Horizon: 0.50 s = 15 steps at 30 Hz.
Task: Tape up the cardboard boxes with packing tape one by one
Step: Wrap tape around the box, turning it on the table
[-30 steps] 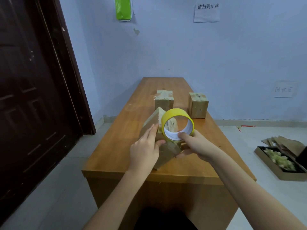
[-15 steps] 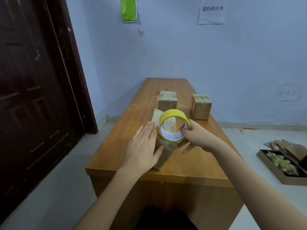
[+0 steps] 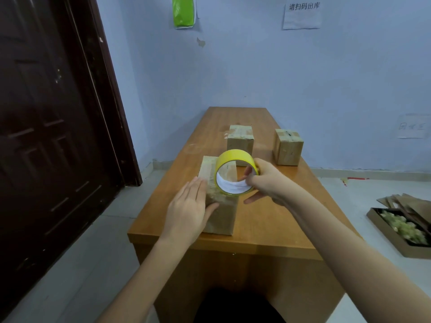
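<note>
We had the nearest cardboard box [image 3: 221,213] lying on the wooden table [image 3: 268,220] close to its near edge. Our left hand [image 3: 190,210] lay flat against the box's left side, fingers straight and together, with the thumb spread onto the box's top face. Just to the right of those fingers, the yellow tape roll [image 3: 234,173] stood on edge, its lower rim touching the top of the box. Our right hand [image 3: 268,180] gripped the roll from the right: some fingers [image 3: 247,172] curled inside the core and the rest wrapped over the outer rim, while the thumb pointed left below the roll, over the table. A glossy strip of tape already ran along the box's top, under the roll. Beyond the fingertips of both hands, two more boxes stood apart from each other further up the table, one [image 3: 240,141] behind the roll and one [image 3: 288,146] off to the right of it, each with tape across its top.
</note>
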Tool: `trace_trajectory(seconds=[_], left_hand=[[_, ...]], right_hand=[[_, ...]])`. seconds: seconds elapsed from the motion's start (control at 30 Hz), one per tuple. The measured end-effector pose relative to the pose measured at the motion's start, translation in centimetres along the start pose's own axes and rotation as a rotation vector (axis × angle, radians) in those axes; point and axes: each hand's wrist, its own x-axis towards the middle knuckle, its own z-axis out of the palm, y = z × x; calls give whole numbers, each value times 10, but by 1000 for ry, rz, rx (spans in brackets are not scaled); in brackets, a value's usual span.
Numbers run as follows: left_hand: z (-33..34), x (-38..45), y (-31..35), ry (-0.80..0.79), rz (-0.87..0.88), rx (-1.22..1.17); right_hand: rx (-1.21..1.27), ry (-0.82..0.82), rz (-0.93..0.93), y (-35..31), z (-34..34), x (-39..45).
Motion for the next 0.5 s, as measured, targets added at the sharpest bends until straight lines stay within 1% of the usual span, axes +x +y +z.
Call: trace_trajectory(seconds=[0.1,0.23,0.27,0.33,0.4,0.5], left_hand=[[2,-6,-4,-7,10,-18],[1,-1,0,-11,21,-36],[1,-1,-1,-26,10,-44],[2,-3,-7,-46,-27,-60],[3,-5,-10,-63,-36,-75],[5,-3,-9,-55,-24,-72]], right_hand=[[-17,-24,4,2,-13,-7],[-13,8,5,11,-20,-10],[-43,26,-5,12,-23,-10],[-189,86,-22,17,-33,-8],[-264,115,35,30,-39,-11],[-217,53,103,57,-24,-18]])
